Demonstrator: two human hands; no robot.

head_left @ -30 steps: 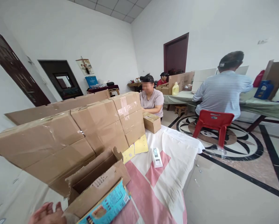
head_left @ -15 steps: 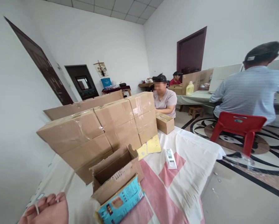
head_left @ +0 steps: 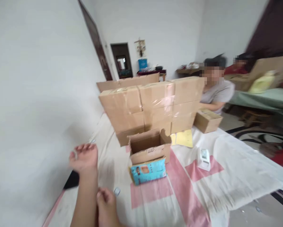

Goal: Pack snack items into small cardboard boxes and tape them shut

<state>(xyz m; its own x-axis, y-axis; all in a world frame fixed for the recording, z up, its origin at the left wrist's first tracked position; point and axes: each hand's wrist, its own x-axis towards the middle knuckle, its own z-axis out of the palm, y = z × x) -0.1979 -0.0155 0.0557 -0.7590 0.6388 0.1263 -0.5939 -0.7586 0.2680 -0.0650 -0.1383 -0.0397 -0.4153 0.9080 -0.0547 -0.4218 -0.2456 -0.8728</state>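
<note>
My left hand (head_left: 83, 156) is raised over the left side of the cloth-covered table (head_left: 238, 176), wrist bent, fingers curled in with nothing seen in them. Low down, my right hand (head_left: 106, 206) presses against my left forearm with its fingers curled. Closest ahead of both hands stands an open cardboard box (head_left: 149, 145), and a blue printed packet (head_left: 148, 170) leans against its front. A small pale object (head_left: 117, 191) lies on the cloth just beside my right hand. The picture is smeared by motion.
A wall of taped cardboard boxes (head_left: 153, 102) stands behind the open box. Yellow sheets (head_left: 184, 138), a white device (head_left: 204, 158) and a small box (head_left: 207, 120) lie to the right. A person (head_left: 216, 91) sits at the far end. A black object (head_left: 72, 180) lies by the left wall.
The view has swung left and down. My left hand has risen from the bottom edge to mid-frame, and my right hand has come into view against the left forearm.
</note>
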